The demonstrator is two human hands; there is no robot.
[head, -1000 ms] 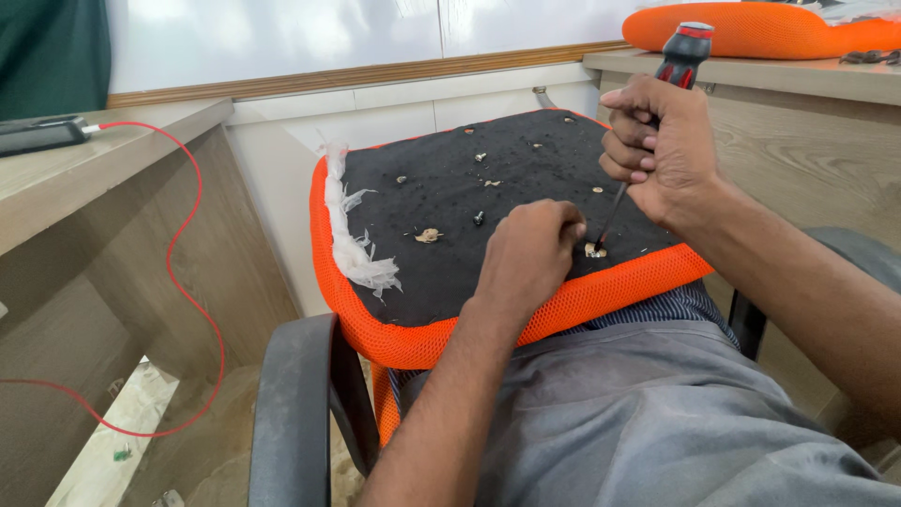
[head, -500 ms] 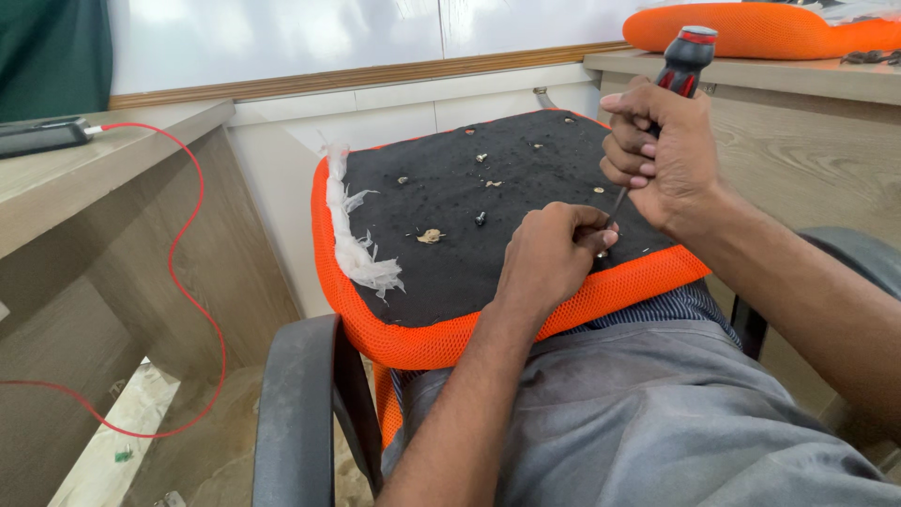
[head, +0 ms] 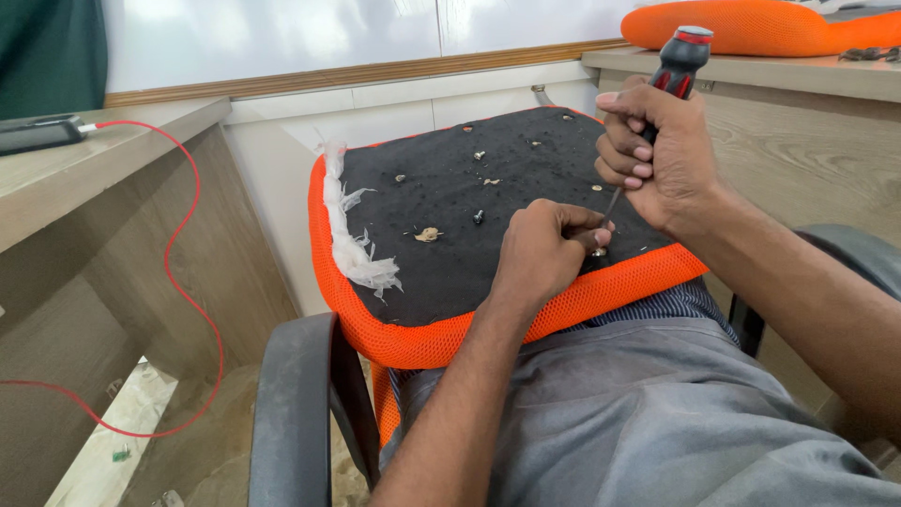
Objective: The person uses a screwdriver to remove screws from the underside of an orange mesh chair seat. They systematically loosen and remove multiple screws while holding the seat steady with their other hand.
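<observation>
An upturned chair seat [head: 441, 329] rests on my lap, its underside black with an orange mesh edge and several small screws scattered on it. My right hand [head: 657, 155] grips the black and red handle of a screwdriver [head: 678, 61], held upright with its thin shaft pointing down at the seat's near right part. My left hand [head: 540, 249] lies on the black underside, its fingertips pinched around the screwdriver tip and a small screw there. White torn plastic [head: 352, 244] hangs along the seat's left edge.
A black chair armrest [head: 296, 404] stands at my left knee. A wooden desk [head: 66, 188] on the left carries a dark device [head: 38, 134] with a red cable [head: 192, 282] hanging down. On the right counter lies another orange cushion [head: 760, 23].
My left hand has slid right along the seat to the screwdriver tip and closed its fingers there. My right hand keeps the screwdriver upright in nearly the same place.
</observation>
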